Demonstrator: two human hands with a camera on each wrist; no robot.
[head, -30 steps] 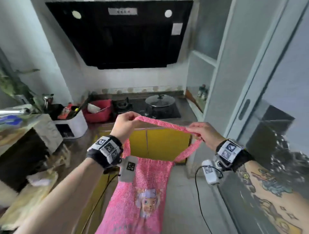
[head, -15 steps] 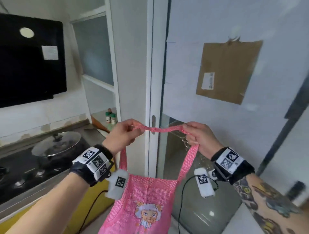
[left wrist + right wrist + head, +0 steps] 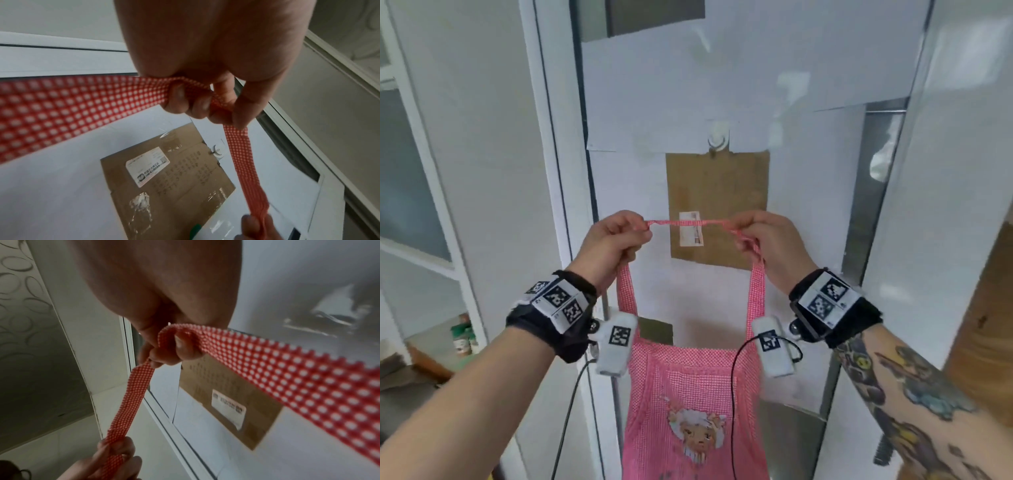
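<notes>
A pink checked apron (image 3: 695, 383) with a cartoon print hangs from its neck strap (image 3: 688, 223), stretched level between both hands. My left hand (image 3: 616, 236) grips the strap's left end, fingers curled round it (image 3: 185, 100). My right hand (image 3: 760, 240) grips the right end (image 3: 180, 344). The strap is held in front of a brown cardboard sheet (image 3: 717, 209) on the door. Above the sheet a small wall hook (image 3: 717, 140) sticks to the white panel, higher than the strap.
A white-framed glass door (image 3: 558, 171) stands straight ahead, its panes covered with white paper. At the lower left a shelf holds small green jars (image 3: 460, 337). A wooden surface (image 3: 989, 325) shows at the right edge. Cables hang from both wrist cameras.
The view has swung right from the stove to face the door. Both hands carried the apron along and raised the strap, now pulled taut in front of the cardboard sheet.
</notes>
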